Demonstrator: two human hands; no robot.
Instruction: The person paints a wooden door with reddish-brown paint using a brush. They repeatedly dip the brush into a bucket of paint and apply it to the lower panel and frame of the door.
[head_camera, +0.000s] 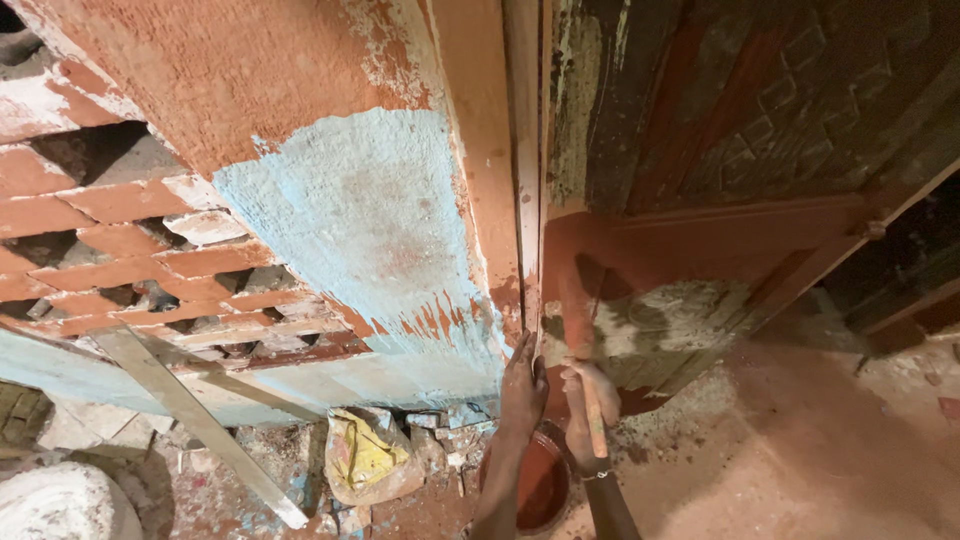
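My right hand (590, 400) grips a paint-covered brush handle (580, 340) whose upper end rests against the low part of a reddish door (720, 240). My left hand (523, 385) lies flat with fingers pointing up on the bottom of the door frame (527, 200), next to the wall's light blue patch (370, 230). A round tub of red-brown paint (540, 480) sits on the floor just below both hands.
The rough wall is painted red-brown above the blue patch. A brick lattice (150, 260) fills the left. A wooden slat (190, 410) leans there. A yellow bag (365, 455) and rubble lie at the wall's foot. A white sack (60, 505) sits bottom left.
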